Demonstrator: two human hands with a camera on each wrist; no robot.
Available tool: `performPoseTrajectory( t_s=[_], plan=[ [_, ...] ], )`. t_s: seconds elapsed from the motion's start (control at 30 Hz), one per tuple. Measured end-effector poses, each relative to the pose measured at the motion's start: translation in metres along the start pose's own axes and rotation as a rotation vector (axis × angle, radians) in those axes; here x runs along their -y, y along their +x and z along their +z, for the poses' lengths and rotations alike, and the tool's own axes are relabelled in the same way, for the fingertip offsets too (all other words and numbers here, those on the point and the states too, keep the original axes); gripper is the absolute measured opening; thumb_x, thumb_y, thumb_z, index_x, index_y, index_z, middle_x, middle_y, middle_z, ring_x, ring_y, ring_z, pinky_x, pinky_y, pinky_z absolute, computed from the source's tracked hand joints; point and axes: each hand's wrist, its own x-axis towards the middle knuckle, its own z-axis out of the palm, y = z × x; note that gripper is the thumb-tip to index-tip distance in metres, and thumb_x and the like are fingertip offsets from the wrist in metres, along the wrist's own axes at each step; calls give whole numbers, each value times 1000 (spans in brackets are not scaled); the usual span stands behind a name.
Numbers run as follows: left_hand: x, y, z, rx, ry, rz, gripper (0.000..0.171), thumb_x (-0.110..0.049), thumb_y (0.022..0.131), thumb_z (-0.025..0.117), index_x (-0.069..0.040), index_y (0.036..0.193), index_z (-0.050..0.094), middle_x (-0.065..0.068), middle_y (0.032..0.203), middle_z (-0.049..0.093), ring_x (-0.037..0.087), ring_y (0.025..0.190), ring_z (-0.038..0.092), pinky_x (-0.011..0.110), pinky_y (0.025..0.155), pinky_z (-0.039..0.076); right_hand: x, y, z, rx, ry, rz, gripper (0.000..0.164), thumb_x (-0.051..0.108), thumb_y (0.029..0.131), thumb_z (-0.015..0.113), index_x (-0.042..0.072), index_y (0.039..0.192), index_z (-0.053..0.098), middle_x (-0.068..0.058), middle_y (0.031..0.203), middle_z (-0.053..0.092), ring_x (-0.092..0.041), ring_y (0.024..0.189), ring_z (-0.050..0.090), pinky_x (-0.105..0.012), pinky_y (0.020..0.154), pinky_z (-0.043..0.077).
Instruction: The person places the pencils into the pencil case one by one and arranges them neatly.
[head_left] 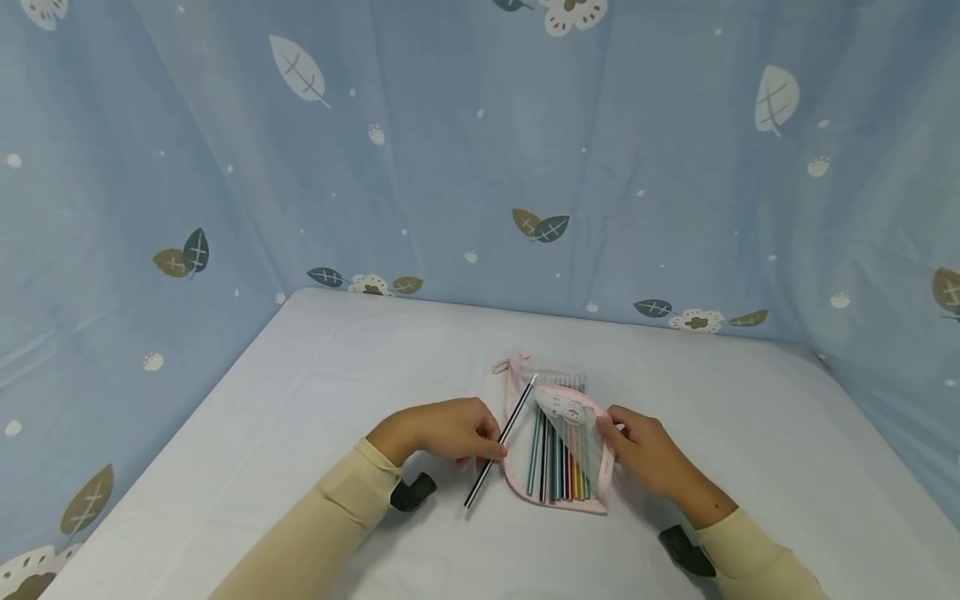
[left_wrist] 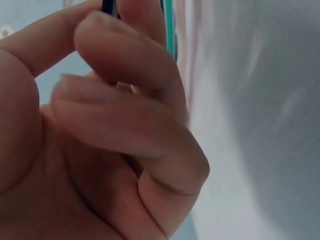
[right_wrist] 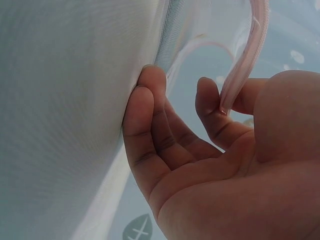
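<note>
A see-through mesh pouch with pink trim lies on the table, its front flap folded back. Inside it, several coloured pencils lie side by side. My left hand holds a dark pencil with light stripes, slanting across the pouch's left edge. In the left wrist view, curled fingers mostly hide that pencil. At the pouch's right side, my right hand pinches the flap's pink edge between thumb and index finger. The other fingers of that hand rest against the white cloth.
A white cloth covers the table. Blue patterned curtain stands behind it and along both sides. A pink loop sticks out at the pouch's far left corner. Black wrist devices sit under the sleeves.
</note>
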Motion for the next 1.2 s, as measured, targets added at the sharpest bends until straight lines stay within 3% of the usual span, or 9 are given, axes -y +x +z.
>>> performPoseTrajectory(
  t_s=[0.37,0.6,0.73,0.9,1.2],
  plan=[
    [4,-5,-7,-4,0,-85,31,-18,96,65,-4,69,70,0,54,56,10,46,44,23,48,40,2,-1,-1,-5,-9,26,28,27,106,50,5,118,63,-5,88,67,-11,63,54,-24,50,42],
    [6,-4,-6,-56,47,-175,34,-19,96,65,-7,64,68,0,53,59,9,43,44,22,46,40,2,0,-1,-12,-18,16,30,29,106,50,6,119,63,-4,89,68,-12,67,54,-24,52,44],
    [6,-2,-2,-65,41,-175,37,-21,98,63,-11,62,67,-1,52,58,9,42,45,23,46,40,1,0,1,3,-27,19,29,29,106,51,6,119,63,-3,88,67,-11,66,54,-24,52,44],
    [3,3,3,-153,53,-178,39,-23,99,61,-12,62,63,-3,49,50,11,44,46,25,46,37,2,2,0,-6,-24,12,28,29,106,50,7,118,63,-3,84,64,-12,65,53,-24,51,42],
    [3,9,10,-210,43,-194,30,-28,99,62,-12,76,71,-2,53,55,11,46,48,26,49,39,2,0,0,-6,-32,12,27,28,106,51,6,116,63,-3,84,64,-11,64,53,-23,51,42]
  ],
)
